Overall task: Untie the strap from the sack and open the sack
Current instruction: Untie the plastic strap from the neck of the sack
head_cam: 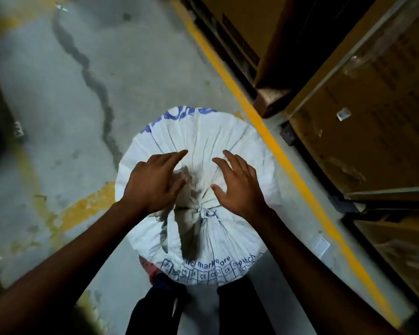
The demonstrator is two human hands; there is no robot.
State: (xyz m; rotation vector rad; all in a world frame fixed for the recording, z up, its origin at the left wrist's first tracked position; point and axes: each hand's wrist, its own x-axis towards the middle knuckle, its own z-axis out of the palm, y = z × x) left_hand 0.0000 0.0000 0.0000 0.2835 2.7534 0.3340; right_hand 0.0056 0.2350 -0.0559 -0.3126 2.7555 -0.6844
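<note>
A full white woven sack (203, 131) with blue print stands upright on the floor in front of me. Its mouth is gathered into a bunch and tied with a pale strap knot (205, 211) near the middle of the top. My left hand (155, 182) hovers over the bunched neck just left of the knot, fingers spread, fingertips touching the fabric. My right hand (237, 182) is spread above the sack just right of the knot, holding nothing.
The sack stands on a grey concrete floor (58, 93) with a dark crack and a yellow painted line (264, 131) running diagonally. Large cardboard boxes (373, 117) on racking stand close on the right. My dark trouser legs (160, 305) are below the sack.
</note>
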